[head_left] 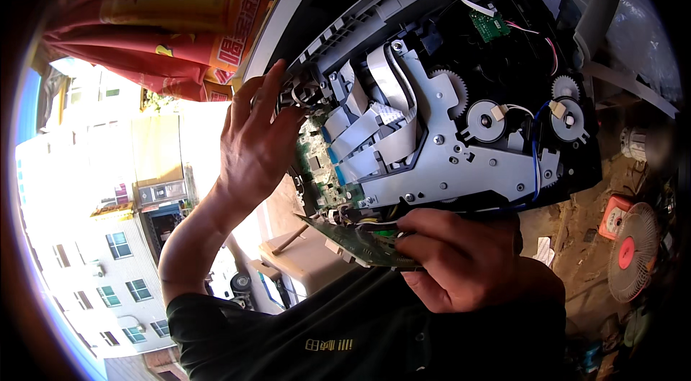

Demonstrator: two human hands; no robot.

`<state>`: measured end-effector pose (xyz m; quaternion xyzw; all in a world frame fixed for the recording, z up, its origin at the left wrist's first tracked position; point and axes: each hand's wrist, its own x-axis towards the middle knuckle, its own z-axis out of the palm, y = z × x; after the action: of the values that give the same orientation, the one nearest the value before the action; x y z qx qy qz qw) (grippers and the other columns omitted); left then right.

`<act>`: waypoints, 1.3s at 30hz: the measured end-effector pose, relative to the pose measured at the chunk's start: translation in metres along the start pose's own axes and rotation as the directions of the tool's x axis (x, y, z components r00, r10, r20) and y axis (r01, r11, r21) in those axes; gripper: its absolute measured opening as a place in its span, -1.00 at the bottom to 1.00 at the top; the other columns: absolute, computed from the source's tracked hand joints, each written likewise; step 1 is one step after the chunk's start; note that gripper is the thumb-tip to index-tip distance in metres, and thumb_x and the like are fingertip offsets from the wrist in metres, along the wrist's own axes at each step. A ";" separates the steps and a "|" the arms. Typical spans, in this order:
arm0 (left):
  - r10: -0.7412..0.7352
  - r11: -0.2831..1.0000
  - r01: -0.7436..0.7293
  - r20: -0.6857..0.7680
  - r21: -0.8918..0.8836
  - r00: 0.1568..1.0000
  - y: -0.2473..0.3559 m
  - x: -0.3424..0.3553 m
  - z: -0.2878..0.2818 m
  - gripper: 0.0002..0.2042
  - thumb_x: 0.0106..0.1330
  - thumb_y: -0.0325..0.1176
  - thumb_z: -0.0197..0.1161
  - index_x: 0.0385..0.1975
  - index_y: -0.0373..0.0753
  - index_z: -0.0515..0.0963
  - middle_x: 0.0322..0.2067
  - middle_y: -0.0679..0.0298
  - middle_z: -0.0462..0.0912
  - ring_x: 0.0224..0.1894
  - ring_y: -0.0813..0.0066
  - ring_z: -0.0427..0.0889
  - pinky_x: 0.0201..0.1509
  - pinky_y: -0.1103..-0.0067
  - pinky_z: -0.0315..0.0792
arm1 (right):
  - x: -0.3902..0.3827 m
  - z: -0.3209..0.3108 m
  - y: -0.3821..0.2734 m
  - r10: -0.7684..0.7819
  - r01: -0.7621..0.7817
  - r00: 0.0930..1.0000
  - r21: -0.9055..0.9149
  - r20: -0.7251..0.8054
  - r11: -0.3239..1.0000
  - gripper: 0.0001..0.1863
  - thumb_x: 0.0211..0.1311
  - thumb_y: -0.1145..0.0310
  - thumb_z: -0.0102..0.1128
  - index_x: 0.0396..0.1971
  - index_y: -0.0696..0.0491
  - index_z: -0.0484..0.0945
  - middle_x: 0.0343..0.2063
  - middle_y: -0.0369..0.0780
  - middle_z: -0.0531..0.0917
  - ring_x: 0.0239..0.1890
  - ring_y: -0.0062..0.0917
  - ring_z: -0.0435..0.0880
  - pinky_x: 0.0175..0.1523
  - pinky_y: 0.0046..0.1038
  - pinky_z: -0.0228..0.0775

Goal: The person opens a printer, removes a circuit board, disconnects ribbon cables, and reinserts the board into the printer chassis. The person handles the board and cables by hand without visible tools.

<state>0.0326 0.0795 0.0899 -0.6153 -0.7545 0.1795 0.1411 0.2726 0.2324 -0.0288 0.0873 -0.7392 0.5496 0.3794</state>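
Observation:
An opened machine, printer-like, with a grey metal plate (461, 158) on a black frame, fills the upper right. Several flat ribbon cables (392, 140) bend over the plate to a green circuit board (317, 158) along its left edge. My left hand (255, 140) is at that board's upper end, fingers bent around a bundle of wires (311, 89); what its fingertips grip is hidden. Below the machine, my right hand (461, 255) is closed on a loose circuit board (360, 240), tilted, between thumb and fingers. Thin wires (374, 222) run beside this board.
Two round motors (486, 122) and white gears (450, 93) sit on the machine's right side, with a small green board (489, 24) above. A red-centred fan-like disc (626, 253) lies at the far right. Red and orange fabric (165, 35) hangs at the upper left.

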 end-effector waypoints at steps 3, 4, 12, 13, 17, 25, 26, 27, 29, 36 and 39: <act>0.044 0.998 -0.047 -0.054 -0.053 0.998 -0.005 -0.002 0.008 -0.90 0.09 -0.58 0.40 -0.40 -0.31 0.66 0.35 -0.25 0.40 0.26 -0.10 0.59 0.02 0.29 0.70 | -0.001 -0.002 0.001 -0.025 0.029 0.998 -0.065 0.055 0.997 -0.80 0.08 0.42 0.42 -0.30 0.12 0.63 -0.15 -0.14 0.70 -0.45 -0.61 0.74 -0.49 -0.62 0.49; 0.064 0.995 -0.070 -0.078 -0.073 0.995 -0.007 -0.002 0.010 -0.91 0.08 -0.59 0.40 -0.42 -0.33 0.65 0.36 -0.27 0.39 0.26 -0.10 0.60 -0.02 0.31 0.72 | -0.001 -0.002 0.000 -0.017 0.022 0.997 -0.075 0.073 0.997 -0.81 0.07 0.41 0.42 -0.33 0.12 0.63 -0.15 -0.14 0.70 -0.44 -0.63 0.74 -0.49 -0.63 0.49; 0.166 0.986 -0.166 -0.018 -0.018 0.986 -0.009 0.006 0.005 -0.89 0.12 -0.64 0.28 -0.59 -0.41 0.49 0.32 -0.44 0.35 0.19 -0.15 0.67 -0.18 0.37 0.75 | -0.001 -0.005 -0.006 0.056 -0.041 0.974 -0.070 0.221 0.997 -0.78 0.10 0.35 0.40 -0.29 0.14 0.66 -0.13 -0.16 0.72 -0.30 -0.50 0.79 -0.28 -0.52 0.64; 0.172 0.985 -0.173 -0.018 -0.011 0.985 -0.009 0.007 0.006 -0.88 0.12 -0.65 0.26 -0.60 -0.41 0.47 0.32 -0.45 0.35 0.19 -0.15 0.66 -0.18 0.37 0.75 | -0.003 -0.005 -0.006 0.053 -0.037 0.975 -0.076 0.215 0.996 -0.78 0.10 0.35 0.40 -0.29 0.14 0.66 -0.13 -0.16 0.72 -0.29 -0.50 0.79 -0.27 -0.53 0.64; 0.086 0.993 -0.087 -0.005 -0.077 0.996 -0.012 0.009 0.004 -0.88 0.12 -0.65 0.30 -0.53 -0.38 0.48 0.23 -0.39 0.49 -0.04 -0.09 0.78 -0.26 0.39 0.75 | -0.004 -0.004 -0.006 0.054 -0.036 0.975 -0.089 0.215 0.995 -0.77 0.10 0.35 0.40 -0.28 0.14 0.67 -0.14 -0.16 0.72 -0.26 -0.51 0.79 -0.22 -0.54 0.65; -0.004 0.960 0.025 0.073 -0.280 0.997 -0.016 0.008 -0.009 -0.91 0.21 -0.62 0.38 -0.38 -0.38 0.58 0.27 -0.20 0.52 -0.13 0.06 0.82 -0.19 0.39 0.70 | -0.004 -0.005 -0.005 0.051 -0.045 0.978 -0.036 0.203 0.998 -0.75 0.10 0.35 0.41 -0.26 0.16 0.67 -0.17 -0.15 0.71 -0.27 -0.50 0.78 -0.24 -0.53 0.66; 0.012 0.952 0.015 0.084 -0.305 0.996 -0.017 0.009 -0.010 -0.91 0.20 -0.63 0.40 -0.35 -0.38 0.61 0.31 -0.20 0.49 -0.08 0.03 0.81 -0.10 0.39 0.71 | -0.004 -0.004 -0.003 0.045 -0.037 0.980 -0.045 0.194 0.998 -0.75 0.10 0.35 0.41 -0.26 0.16 0.67 -0.17 -0.15 0.71 -0.27 -0.50 0.78 -0.25 -0.53 0.66; -0.004 0.940 0.045 0.121 -0.338 0.993 -0.020 0.009 -0.009 -0.90 0.19 -0.61 0.41 -0.35 -0.37 0.63 0.34 -0.19 0.45 -0.01 0.02 0.78 -0.03 0.38 0.68 | -0.003 -0.004 -0.003 0.057 -0.048 0.980 -0.051 0.190 0.998 -0.76 0.11 0.35 0.41 -0.26 0.16 0.66 -0.18 -0.15 0.71 -0.29 -0.50 0.78 -0.27 -0.52 0.65; -0.048 0.910 0.126 0.201 -0.396 0.978 -0.024 0.005 -0.013 -0.89 0.17 -0.57 0.45 -0.36 -0.36 0.65 0.40 -0.16 0.39 0.12 0.00 0.72 0.10 0.37 0.64 | 0.000 -0.005 -0.005 0.069 -0.060 0.979 -0.052 0.194 0.997 -0.78 0.13 0.36 0.41 -0.28 0.15 0.65 -0.19 -0.15 0.71 -0.32 -0.51 0.77 -0.29 -0.52 0.64; -0.128 0.833 0.214 0.199 -0.509 0.972 -0.024 -0.004 -0.013 -0.94 0.19 -0.47 0.41 -0.38 -0.28 0.69 0.42 -0.04 0.40 0.13 0.03 0.71 0.07 0.35 0.66 | 0.002 -0.005 -0.009 0.072 -0.063 0.987 -0.065 0.142 0.996 -0.83 0.18 0.39 0.40 -0.31 0.14 0.61 -0.24 -0.16 0.72 -0.41 -0.46 0.76 -0.39 -0.49 0.59; -0.124 0.833 0.221 0.219 -0.508 0.968 -0.027 -0.003 -0.013 -0.92 0.19 -0.42 0.42 -0.39 -0.26 0.68 0.41 -0.06 0.40 0.04 0.04 0.76 0.04 0.33 0.67 | 0.005 -0.003 -0.010 0.096 -0.087 0.988 -0.076 0.124 0.993 -0.82 0.16 0.40 0.41 -0.31 0.14 0.63 -0.24 -0.17 0.72 -0.42 -0.45 0.76 -0.39 -0.49 0.59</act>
<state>0.0150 0.0729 0.1134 -0.5409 -0.8367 0.0057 -0.0854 0.2757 0.2324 -0.0184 0.0747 -0.7840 0.5333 0.3089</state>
